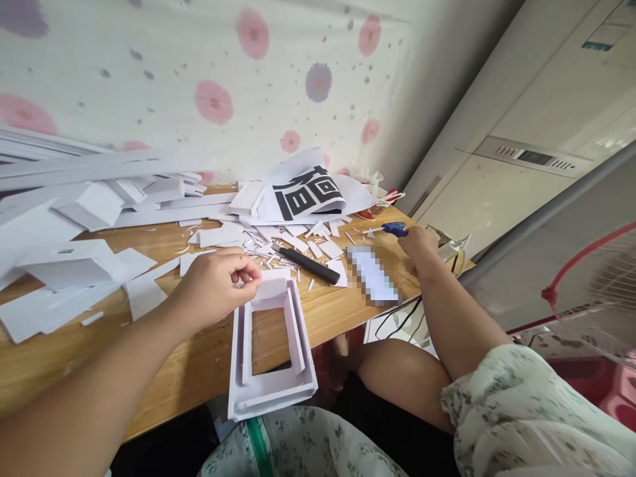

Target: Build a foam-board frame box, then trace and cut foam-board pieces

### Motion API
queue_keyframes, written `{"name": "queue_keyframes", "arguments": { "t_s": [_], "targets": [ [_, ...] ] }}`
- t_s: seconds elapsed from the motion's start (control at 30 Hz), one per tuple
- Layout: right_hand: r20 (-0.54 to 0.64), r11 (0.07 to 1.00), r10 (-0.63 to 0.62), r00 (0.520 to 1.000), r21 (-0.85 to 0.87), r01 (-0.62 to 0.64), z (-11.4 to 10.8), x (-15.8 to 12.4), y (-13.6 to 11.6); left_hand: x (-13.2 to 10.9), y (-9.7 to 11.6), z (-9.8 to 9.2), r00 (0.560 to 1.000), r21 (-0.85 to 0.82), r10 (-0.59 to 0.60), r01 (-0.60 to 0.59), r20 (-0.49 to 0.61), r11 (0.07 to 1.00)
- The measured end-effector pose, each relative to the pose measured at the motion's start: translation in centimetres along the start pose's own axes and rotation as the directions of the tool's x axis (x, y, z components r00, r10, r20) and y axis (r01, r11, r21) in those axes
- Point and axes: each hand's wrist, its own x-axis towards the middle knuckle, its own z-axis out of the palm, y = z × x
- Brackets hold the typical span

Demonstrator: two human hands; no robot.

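The white frame [297, 331] overhangs the wooden counter's [183, 368] edge, long axis pointing away; left hand [221, 281] curls near its far end, grip unclear; right hand [417, 244] clasps a blue tool [395, 229]. Flowered sheeting [278, 86] stands behind.

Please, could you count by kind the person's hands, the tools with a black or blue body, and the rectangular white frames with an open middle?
Hands: 2 (left hand, right hand)
Tools: 2 (black cutter, blue tool)
Frames: 1 (white frame)
Total: 5
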Motion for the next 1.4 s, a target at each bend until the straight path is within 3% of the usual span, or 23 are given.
{"name": "queue_keyframes", "arguments": {
  "t_s": [0.07, 0.17, 0.2, 0.27, 0.4, 0.5, 0.57, 0.67, 0.83, 1.07, 1.4],
  "targets": [
    [-0.044, 0.998, 0.03, 0.999, 0.052, -0.028, -1.3, -0.8, -0.1, 0.0, 0.3, -0.4, 1.0, -0.02, 0.003, -0.004, -0.03, 1.0],
    [-0.12, 0.909, 0.042, 0.992, 0.417, 0.012, -4.0, -2.6, -0.7, 0.2, 0.5, -1.0, 0.996, -0.077, -0.038, 0.032, -0.08, 0.996],
    [-0.137, 0.789, 0.044, 0.99, 0.613, 0.05, -5.0, -3.3, -1.1, 0.3, 0.4, -1.2, 0.993, -0.109, -0.07, 0.059, -0.093, 0.992],
    [-0.146, 0.579, -0.009, 0.989, 0.806, 0.124, -6.9, -5.0, -2.1, 0.4, 0.0, -1.5, 0.986, -0.205, -0.136, 0.115, -0.094, 0.972],
    [-0.171, 0.277, -0.178, 0.969, 0.936, 0.216, -8.8, -9.6, -5.2, 0.8, -1.2, -1.4, 0.969, -0.52, -0.248, 0.208, -0.007, 0.828],
    [-0.072, 0.137, -0.383, 0.921, 0.981, 0.134, -8.1, -13.2, -7.4, 1.0, -1.7, -0.9, 0.948, -0.716, -0.311, 0.261, 0.065, 0.648],
    [0.019, 0.204, -0.561, 0.827, 0.972, 0.116, -7.3, -15.2, -8.6, 1.0, -1.9, -0.5, 0.942, -0.764, -0.327, 0.264, 0.074, 0.588],
    [0.046, 0.308, -0.699, 0.713, 0.92, 0.243, -6.5, -17.2, -10.1, 1.0, -2.0, -0.1, 0.936, -0.809, -0.345, 0.258, 0.074, 0.527],
    [0.019, 0.337, -0.782, 0.623, 0.854, 0.397, -6.0, -18.4, -11.8, 1.0, -1.9, 0.0, 0.928, -0.868, -0.354, 0.268, 0.115, 0.419],
    [0.041, 0.395, -0.746, 0.665, 0.831, 0.392, -5.5, -18.7, -12.3, 1.0, -1.6, 0.0, 0.926, -0.901, -0.338, 0.283, 0.168, 0.328],
    [0.023, 0.387, -0.738, 0.674, 0.833, 0.396, -5.4, -18.8, -12.4, 0.8, -1.6, -0.1, 0.922, -0.917, -0.333, 0.292, 0.195, 0.271]
  ]
}}
